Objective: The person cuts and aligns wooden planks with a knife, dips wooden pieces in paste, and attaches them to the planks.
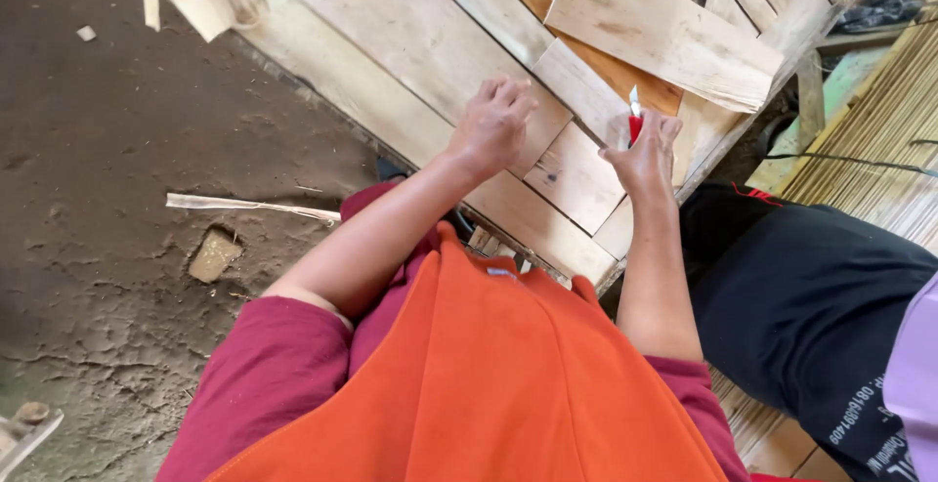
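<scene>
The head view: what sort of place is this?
Probably a small, rough woodworking shop. Thin pale wood veneer sheets lie spread out, a bare cracked earth floor lies beside them, and the right hand grips a red-handled cutter knife.

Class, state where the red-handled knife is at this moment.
In the head view, the red-handled knife is gripped in the right hand, right of centre, blade up over the wooden sheets.

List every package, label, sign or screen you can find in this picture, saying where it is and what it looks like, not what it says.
Printed lettering: white characters on a black garment, lower right, beside the person's right arm.
Small tag: pale, at the top edge of the orange apron, centre; too small to make out.
No packages, signs or screens are in view.
</scene>
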